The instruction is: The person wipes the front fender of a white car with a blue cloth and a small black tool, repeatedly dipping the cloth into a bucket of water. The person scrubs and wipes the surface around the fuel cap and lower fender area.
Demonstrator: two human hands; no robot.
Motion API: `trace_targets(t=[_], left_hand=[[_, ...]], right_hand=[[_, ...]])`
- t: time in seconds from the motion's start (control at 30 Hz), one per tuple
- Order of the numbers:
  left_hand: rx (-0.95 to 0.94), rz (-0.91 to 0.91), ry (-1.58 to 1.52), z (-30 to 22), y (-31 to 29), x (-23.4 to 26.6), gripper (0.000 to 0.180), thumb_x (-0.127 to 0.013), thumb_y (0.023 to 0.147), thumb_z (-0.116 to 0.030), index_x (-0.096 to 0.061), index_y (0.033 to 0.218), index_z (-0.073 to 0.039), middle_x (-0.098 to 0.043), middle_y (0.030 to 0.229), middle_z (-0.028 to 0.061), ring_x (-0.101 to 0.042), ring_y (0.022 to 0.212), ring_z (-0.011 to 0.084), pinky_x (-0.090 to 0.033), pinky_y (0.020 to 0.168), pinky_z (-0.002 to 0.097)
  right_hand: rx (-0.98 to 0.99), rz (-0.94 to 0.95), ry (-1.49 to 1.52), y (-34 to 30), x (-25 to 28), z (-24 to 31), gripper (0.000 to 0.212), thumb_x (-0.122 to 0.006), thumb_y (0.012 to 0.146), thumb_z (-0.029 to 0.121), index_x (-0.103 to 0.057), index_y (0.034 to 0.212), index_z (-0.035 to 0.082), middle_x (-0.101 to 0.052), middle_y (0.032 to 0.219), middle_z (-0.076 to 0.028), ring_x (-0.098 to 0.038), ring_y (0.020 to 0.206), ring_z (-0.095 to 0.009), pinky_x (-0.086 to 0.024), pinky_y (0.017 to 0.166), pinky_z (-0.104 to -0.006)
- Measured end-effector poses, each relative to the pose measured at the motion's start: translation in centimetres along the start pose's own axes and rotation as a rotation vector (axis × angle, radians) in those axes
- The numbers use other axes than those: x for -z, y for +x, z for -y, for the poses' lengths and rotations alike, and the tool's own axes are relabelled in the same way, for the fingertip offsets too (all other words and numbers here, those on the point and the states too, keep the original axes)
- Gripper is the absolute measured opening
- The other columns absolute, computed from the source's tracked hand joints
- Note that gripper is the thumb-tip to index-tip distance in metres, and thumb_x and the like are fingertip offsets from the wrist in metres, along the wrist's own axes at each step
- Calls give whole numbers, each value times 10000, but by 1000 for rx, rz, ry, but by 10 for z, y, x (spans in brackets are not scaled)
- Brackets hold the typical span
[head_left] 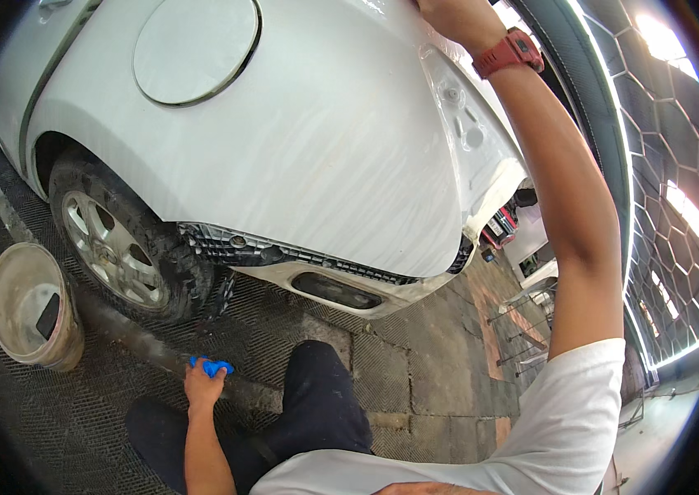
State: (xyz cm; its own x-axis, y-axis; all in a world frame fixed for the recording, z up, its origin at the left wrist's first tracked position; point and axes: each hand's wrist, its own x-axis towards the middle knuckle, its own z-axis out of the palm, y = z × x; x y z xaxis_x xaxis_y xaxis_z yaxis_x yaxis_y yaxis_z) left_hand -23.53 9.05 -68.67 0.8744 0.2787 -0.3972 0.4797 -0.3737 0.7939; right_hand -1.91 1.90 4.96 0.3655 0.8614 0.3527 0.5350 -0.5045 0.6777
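My left hand is closed around a crumpled bright blue cloth, low over the floor beside my knee. It is apart from the car. Raised high, my right hand is at the upper rear edge of the white car body panel; its fingers run out at the top of the picture, so their pose is hidden. A red watch is on that wrist. The panel has dull, streaky smears and a round fuel flap. Below its edge, a black plastic bracket is exposed.
A dirty round bucket with a dark flat block inside stands left of the rear wheel. The bumper juts out low ahead of my knees. A thin metal rack stands at the right.
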Motion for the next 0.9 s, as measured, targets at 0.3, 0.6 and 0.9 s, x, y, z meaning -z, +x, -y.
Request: trace_targets(t=[0.3, 0.6, 0.9], left_hand=[[-87, 26, 52, 2, -2, -17, 742, -919, 871, -473, -708, 1458, -71, -606, 1535, 372, -597, 1445, 525, -527, 1188, 558], [-18, -172, -200, 20, -7, 22, 638, -903, 945, -438, -709, 1414, -52, -752, 1307, 209, -700, 1252, 381, -559, 1082, 499], [-685, -841, -879, -207, -22, 241, 539, -773, 1111, -316, -616, 1506, 17, -696, 1416, 110, -653, 1273, 227, -488, 1153, 401]], right_hand=[[-79, -34, -83, -14, 24, 47, 545, -446, 1168, 163, -520, 1704, 234, -589, 1693, -99, -573, 1525, -322, -374, 1362, -474], [258, -368, -148, -35, -71, 58, 540, -664, 1015, 63, -719, 1505, 285, -702, 1527, -62, -687, 1216, -294, -550, 1071, -498], [-397, -87, 1221, -315, -169, 301, 614, -724, 1042, 104, -578, 1639, 111, -555, 1636, -238, -565, 1342, -457, -466, 1192, -520]])
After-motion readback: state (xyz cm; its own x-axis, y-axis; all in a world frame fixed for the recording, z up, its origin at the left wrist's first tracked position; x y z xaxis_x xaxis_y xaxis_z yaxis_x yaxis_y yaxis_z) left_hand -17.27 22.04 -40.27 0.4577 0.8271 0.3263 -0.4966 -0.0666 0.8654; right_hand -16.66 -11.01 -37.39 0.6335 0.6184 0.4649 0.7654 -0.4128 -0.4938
